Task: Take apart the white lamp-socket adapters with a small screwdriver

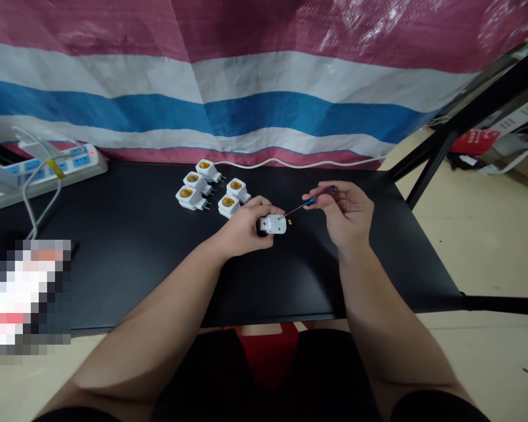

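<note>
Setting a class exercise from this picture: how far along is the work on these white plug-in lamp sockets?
Looks done: five white plug-in lamp sockets sit grouped, brass centres showing. In hand: the left hand grips a sixth socket; the right hand holds a blue-handled screwdriver, tip at it. Left: a small brass part lies loose beside it.

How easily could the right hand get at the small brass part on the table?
Fairly easily, it seems: the right hand is close to the small brass part and nothing lies between. But it holds a screwdriver, which may need setting down first.
</note>
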{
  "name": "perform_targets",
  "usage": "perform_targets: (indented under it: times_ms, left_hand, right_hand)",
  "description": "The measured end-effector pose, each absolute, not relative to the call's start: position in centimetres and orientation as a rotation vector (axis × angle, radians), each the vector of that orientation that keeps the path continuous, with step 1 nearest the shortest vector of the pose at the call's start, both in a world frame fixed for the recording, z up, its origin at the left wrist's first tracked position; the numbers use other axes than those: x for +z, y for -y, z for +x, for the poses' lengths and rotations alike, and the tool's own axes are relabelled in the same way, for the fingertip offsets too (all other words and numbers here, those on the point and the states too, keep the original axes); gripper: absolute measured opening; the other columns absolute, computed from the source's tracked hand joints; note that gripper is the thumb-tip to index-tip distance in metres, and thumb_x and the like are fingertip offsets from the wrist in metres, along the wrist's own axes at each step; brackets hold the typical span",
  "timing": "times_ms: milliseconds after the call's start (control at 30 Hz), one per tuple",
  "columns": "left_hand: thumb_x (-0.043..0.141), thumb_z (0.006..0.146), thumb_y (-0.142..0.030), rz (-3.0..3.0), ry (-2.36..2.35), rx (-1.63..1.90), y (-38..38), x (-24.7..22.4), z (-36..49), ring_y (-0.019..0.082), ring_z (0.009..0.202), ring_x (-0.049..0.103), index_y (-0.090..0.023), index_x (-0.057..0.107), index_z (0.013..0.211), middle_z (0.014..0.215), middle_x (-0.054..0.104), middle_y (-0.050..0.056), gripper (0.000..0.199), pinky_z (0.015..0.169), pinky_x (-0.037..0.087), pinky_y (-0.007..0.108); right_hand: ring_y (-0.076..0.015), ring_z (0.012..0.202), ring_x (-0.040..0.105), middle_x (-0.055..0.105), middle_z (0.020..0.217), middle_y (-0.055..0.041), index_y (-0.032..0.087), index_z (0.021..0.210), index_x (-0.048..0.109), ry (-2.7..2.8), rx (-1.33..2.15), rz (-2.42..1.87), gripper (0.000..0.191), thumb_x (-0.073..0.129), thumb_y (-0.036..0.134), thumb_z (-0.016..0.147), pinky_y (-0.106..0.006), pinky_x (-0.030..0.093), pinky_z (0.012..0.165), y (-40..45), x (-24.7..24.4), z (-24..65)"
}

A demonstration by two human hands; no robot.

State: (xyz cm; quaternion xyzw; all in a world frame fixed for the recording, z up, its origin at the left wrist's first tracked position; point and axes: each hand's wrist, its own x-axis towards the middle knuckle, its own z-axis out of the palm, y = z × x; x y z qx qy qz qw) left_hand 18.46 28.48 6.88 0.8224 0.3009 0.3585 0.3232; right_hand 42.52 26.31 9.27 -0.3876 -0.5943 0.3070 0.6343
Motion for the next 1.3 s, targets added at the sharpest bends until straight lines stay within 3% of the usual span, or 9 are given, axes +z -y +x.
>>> perform_targets:
  times_ms: [333, 500, 567, 733, 900, 1033, 1167, 1300]
  left_hand:
    - [0.076, 0.072, -0.004, 2.115, -0.750, 0.919, -28.3, 6.8, 18.6, 0.021, 0.098, 0.068, -0.023, 0.076, 0.131, 0.116, 0.062, 0.007, 0.062, 0.083, 0.060, 0.034]
    - [0.076, 0.071, -0.006, 2.087, -0.758, 0.912, -28.4, 6.4, 18.5, 0.021, 0.098, 0.068, -0.024, 0.075, 0.131, 0.118, 0.062, 0.008, 0.062, 0.078, 0.059, 0.032]
    - [0.076, 0.071, -0.007, 2.073, -0.762, 0.916, -28.4, 6.2, 18.5, 0.021, 0.096, 0.067, -0.024, 0.075, 0.132, 0.118, 0.063, 0.008, 0.063, 0.076, 0.058, 0.032]
    - [0.077, 0.071, -0.010, 2.029, -0.761, 0.921, -28.5, 5.7, 18.5, 0.023, 0.099, 0.067, -0.022, 0.076, 0.130, 0.120, 0.063, 0.009, 0.060, 0.074, 0.056, 0.032]
    - [0.077, 0.070, -0.012, 2.006, -0.781, 0.945, -28.7, 5.5, 18.4, 0.021, 0.093, 0.066, -0.021, 0.075, 0.131, 0.118, 0.062, 0.009, 0.062, 0.075, 0.056, 0.033]
    - [0.079, 0.069, -0.013, 2.007, -0.797, 0.915, -28.7, 5.7, 18.4, 0.016, 0.081, 0.061, -0.020, 0.075, 0.128, 0.112, 0.060, 0.007, 0.059, 0.068, 0.053, 0.030]
    - [0.080, 0.068, -0.015, 2.035, -0.801, 0.890, -28.6, 6.1, 18.5, 0.019, 0.086, 0.062, -0.018, 0.075, 0.115, 0.108, 0.060, 0.007, 0.048, 0.070, 0.053, 0.031]
    - [0.078, 0.070, -0.015, 2.034, -0.803, 0.841, -28.5, 6.5, 18.5, 0.022, 0.093, 0.064, -0.018, 0.074, 0.116, 0.109, 0.060, 0.007, 0.046, 0.073, 0.054, 0.032]
  right_hand:
    - [-0.0242, 0.086, 0.081, 0.073, 0.104, -0.0065, 0.030, 0.106, 0.077, 1.434, 0.531, -0.874, 0.020, 0.084, 0.045, 0.095, -0.044, 0.073, 0.080, -25.5, 9.4, 41.3]
    - [-0.0249, 0.097, 0.080, 0.073, 0.110, -0.0060, 0.033, 0.128, 0.069, 1.517, 0.702, -0.868, 0.028, 0.073, 0.044, 0.103, -0.049, 0.071, 0.095, -25.8, 10.6, 40.5]
    - [-0.0240, 0.096, 0.078, 0.073, 0.108, -0.0043, 0.034, 0.128, 0.062, 1.536, 0.828, -0.826, 0.031, 0.074, 0.045, 0.102, -0.050, 0.069, 0.097, -26.4, 11.1, 40.2]
    - [-0.0168, 0.069, 0.060, 0.059, 0.084, 0.0018, 0.031, 0.103, 0.052, 1.370, 1.233, -0.612, 0.024, 0.067, 0.048, 0.096, -0.038, 0.060, 0.067, -28.0, 11.8, 38.7]
    - [-0.0130, 0.066, 0.051, 0.051, 0.091, 0.0026, 0.031, 0.098, 0.048, 1.364, 1.308, -0.615, 0.038, 0.076, 0.054, 0.089, -0.034, 0.053, 0.065, -29.3, 12.2, 37.3]
    - [-0.0112, 0.066, 0.049, 0.050, 0.097, 0.0022, 0.031, 0.098, 0.052, 1.373, 1.303, -0.577, 0.041, 0.082, 0.057, 0.089, -0.033, 0.050, 0.063, -29.7, 11.7, 37.1]
    - [-0.0150, 0.076, 0.060, 0.057, 0.102, -0.0009, 0.031, 0.101, 0.066, 1.380, 1.328, -0.548, 0.033, 0.086, 0.054, 0.088, -0.033, 0.052, 0.065, -29.0, 11.1, 37.5]
    - [-0.0176, 0.075, 0.059, 0.060, 0.085, -0.0015, 0.025, 0.113, 0.074, 1.343, 1.412, -0.532, 0.030, 0.070, 0.052, 0.101, -0.037, 0.054, 0.070, -28.0, 11.4, 37.9]
